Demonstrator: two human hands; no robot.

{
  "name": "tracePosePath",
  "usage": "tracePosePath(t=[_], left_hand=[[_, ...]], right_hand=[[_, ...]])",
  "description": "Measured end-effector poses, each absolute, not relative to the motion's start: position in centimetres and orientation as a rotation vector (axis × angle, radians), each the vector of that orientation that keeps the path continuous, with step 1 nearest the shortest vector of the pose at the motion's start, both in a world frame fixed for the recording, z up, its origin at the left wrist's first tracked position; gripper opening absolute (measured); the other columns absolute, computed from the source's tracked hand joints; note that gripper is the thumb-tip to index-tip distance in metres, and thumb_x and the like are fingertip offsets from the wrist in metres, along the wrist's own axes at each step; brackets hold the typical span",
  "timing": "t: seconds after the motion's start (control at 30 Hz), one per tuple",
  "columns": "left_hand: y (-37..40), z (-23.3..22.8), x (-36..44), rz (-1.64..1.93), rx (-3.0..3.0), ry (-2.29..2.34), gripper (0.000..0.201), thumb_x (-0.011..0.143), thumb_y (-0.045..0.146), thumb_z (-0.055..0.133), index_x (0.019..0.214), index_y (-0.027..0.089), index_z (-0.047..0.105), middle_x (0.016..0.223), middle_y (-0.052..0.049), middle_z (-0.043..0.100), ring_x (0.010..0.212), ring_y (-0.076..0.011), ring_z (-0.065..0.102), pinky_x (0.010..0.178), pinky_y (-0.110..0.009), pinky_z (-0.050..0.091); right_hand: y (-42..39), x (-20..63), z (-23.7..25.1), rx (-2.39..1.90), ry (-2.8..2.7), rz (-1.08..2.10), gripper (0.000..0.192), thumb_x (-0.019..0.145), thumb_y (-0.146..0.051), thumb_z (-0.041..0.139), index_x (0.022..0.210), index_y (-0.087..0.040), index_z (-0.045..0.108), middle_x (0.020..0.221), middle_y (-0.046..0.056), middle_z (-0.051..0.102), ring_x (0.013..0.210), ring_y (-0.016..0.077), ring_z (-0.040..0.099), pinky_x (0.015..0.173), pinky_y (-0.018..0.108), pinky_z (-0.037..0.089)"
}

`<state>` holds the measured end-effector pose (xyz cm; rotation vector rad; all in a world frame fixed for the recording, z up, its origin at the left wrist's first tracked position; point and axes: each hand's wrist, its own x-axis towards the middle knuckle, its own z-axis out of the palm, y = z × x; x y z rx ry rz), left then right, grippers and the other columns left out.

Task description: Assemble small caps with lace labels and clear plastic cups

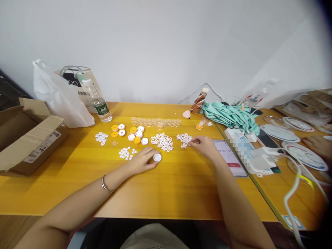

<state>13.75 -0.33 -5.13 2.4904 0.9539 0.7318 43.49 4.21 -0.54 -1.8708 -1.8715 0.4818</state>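
My left hand [144, 161] rests on the table with thumb and fingers closed around a small white round cup-like part [157, 157]. On the right, my right hand [203, 147] pinches at the edge of a smaller pile of white openwork pieces [183, 139]; its fingertips appear closed on one piece. A larger pile of white openwork pieces [163, 141] lies between the hands. Beyond my left hand are orange and white round shells [133, 130], small white knobs [125, 153], white discs [101, 137] and tiny rings [114, 143].
Clear round cups [155, 122] stand in rows farther back. A cardboard box [33, 141], plastic bag [55, 98] and water bottle [100, 105] are at left. A phone [232, 160], power strip [240, 148], green cloth [229, 116] and another person's hand [317, 145] are at right.
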Motion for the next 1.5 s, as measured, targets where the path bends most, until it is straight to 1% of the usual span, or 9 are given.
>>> tracePosePath(t=[0.17, 0.37, 0.47, 0.67, 0.9, 1.03, 1.1, 1.2, 1.5], left_hand=[[-0.5, -4.9, 13.8, 0.721, 2.512, 0.955, 0.033, 0.086, 0.028, 0.051, 0.118, 0.019, 0.050, 0.106, -0.009, 0.058, 0.098, -0.0199, 0.055, 0.088, -0.034, 0.045], [-0.8, -4.8, 14.0, 0.714, 2.499, 0.952, 0.040, 0.084, 0.037, 0.056, 0.119, 0.019, 0.050, 0.108, -0.009, 0.057, 0.099, -0.0200, 0.054, 0.090, -0.034, 0.044], [-0.9, -4.9, 14.0, 0.705, 2.507, 0.966, 0.040, 0.084, 0.038, 0.055, 0.119, 0.019, 0.050, 0.107, -0.009, 0.057, 0.098, -0.0203, 0.055, 0.089, -0.035, 0.045], [-0.9, -4.9, 13.8, 0.696, 2.542, 0.962, 0.038, 0.085, 0.033, 0.054, 0.120, 0.020, 0.049, 0.106, -0.009, 0.058, 0.097, -0.0206, 0.055, 0.087, -0.035, 0.045], [-1.0, -4.5, 13.7, 0.731, 2.559, 0.975, 0.048, 0.082, 0.043, 0.057, 0.123, 0.020, 0.047, 0.112, -0.011, 0.056, 0.103, -0.0222, 0.053, 0.092, -0.038, 0.044], [-1.0, -4.2, 13.5, 0.835, 2.614, 0.958, 0.051, 0.081, 0.043, 0.059, 0.123, 0.018, 0.046, 0.115, -0.012, 0.055, 0.108, -0.0235, 0.051, 0.095, -0.040, 0.042], [-1.1, -4.0, 13.3, 0.891, 2.640, 0.945, 0.050, 0.081, 0.042, 0.058, 0.123, 0.018, 0.046, 0.116, -0.012, 0.055, 0.109, -0.0239, 0.051, 0.096, -0.041, 0.042], [-1.3, -3.6, 13.2, 0.986, 2.678, 0.917, 0.044, 0.083, 0.038, 0.056, 0.121, 0.018, 0.048, 0.112, -0.012, 0.058, 0.106, -0.0238, 0.054, 0.093, -0.041, 0.044], [-1.3, -3.3, 13.3, 1.078, 2.788, 0.830, 0.030, 0.087, 0.028, 0.050, 0.114, 0.015, 0.053, 0.102, -0.011, 0.063, 0.097, -0.0208, 0.057, 0.087, -0.038, 0.048]], right_hand=[[3.5, 43.1, 0.3, -1.793, -1.777, 0.528, 0.017, 0.069, -0.034, 0.062, 0.067, -0.017, 0.065, 0.067, 0.005, 0.069, 0.065, 0.0183, 0.063, 0.059, 0.026, 0.044], [2.8, 41.0, -1.1, -1.514, -1.688, 0.717, 0.016, 0.070, -0.034, 0.061, 0.070, -0.017, 0.061, 0.071, 0.004, 0.069, 0.064, 0.0155, 0.064, 0.061, 0.026, 0.049], [2.7, 39.7, -2.0, -1.382, -1.697, 0.745, 0.017, 0.069, -0.035, 0.061, 0.070, -0.018, 0.060, 0.072, 0.003, 0.068, 0.065, 0.0152, 0.063, 0.063, 0.027, 0.050], [2.9, 38.1, -3.5, -1.226, -1.711, 0.834, 0.018, 0.069, -0.036, 0.063, 0.071, -0.018, 0.057, 0.068, 0.001, 0.063, 0.062, 0.0129, 0.060, 0.065, 0.028, 0.051], [2.7, 37.7, -3.9, -1.179, -1.745, 0.822, 0.015, 0.070, -0.033, 0.061, 0.074, -0.018, 0.057, 0.071, 0.001, 0.062, 0.065, 0.0132, 0.060, 0.069, 0.029, 0.051], [2.3, 37.5, -3.6, -1.161, -1.756, 0.823, 0.017, 0.071, -0.033, 0.060, 0.080, -0.018, 0.061, 0.076, 0.003, 0.065, 0.069, 0.0140, 0.061, 0.071, 0.030, 0.051], [2.2, 37.4, -3.4, -1.158, -1.759, 0.817, 0.018, 0.072, -0.033, 0.059, 0.083, -0.019, 0.063, 0.079, 0.003, 0.067, 0.071, 0.0149, 0.062, 0.073, 0.030, 0.051], [2.2, 37.3, -3.3, -1.153, -1.783, 0.787, 0.016, 0.073, -0.031, 0.058, 0.081, -0.019, 0.066, 0.082, 0.004, 0.068, 0.074, 0.0159, 0.063, 0.074, 0.030, 0.051], [2.1, 37.1, -3.1, -1.165, -1.793, 0.717, 0.014, 0.074, -0.029, 0.056, 0.079, -0.020, 0.066, 0.079, 0.004, 0.067, 0.073, 0.0159, 0.062, 0.071, 0.029, 0.050]])
